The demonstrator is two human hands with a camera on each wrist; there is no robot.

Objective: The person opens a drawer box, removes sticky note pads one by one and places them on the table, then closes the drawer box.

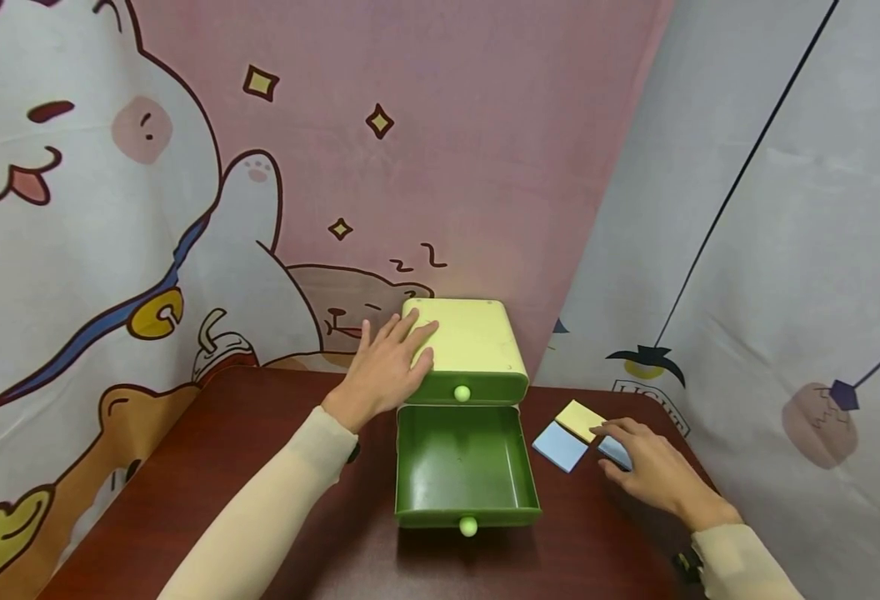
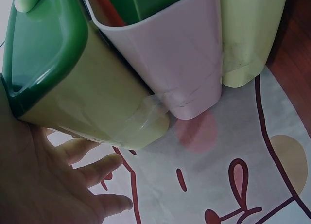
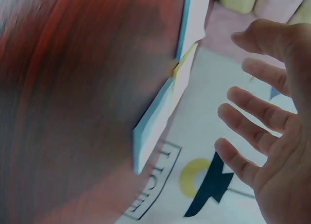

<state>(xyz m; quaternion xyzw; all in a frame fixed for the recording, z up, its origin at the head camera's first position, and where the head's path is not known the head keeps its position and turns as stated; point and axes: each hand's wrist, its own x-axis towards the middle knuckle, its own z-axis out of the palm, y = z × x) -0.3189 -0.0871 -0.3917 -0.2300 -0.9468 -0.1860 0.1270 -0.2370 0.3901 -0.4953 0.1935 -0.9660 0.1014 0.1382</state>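
Observation:
My left hand [image 1: 386, 367] rests on the left part of the pale yellow top of a small drawer unit [image 1: 473, 333], fingers spread. The lower green drawer [image 1: 466, 462] is pulled out and looks bare inside. The upper drawer, with a round knob [image 1: 462, 393], is closed. Above the table's right side, my right hand [image 1: 650, 467] hovers with loosely bent fingers, nothing held. It partly covers a blue sticky-note pad [image 1: 615, 452]. Beside that lie a yellow pad [image 1: 579, 419] and another blue pad [image 1: 560, 446]. All three pads show edge-on in the right wrist view, apart from the hand.
The reddish-brown table [image 1: 297, 500] carries the unit near its back edge. A printed cloth backdrop [image 1: 485, 150] hangs close behind. The left wrist view shows the unit's tiers from the side, including a pink shell [image 2: 170, 54].

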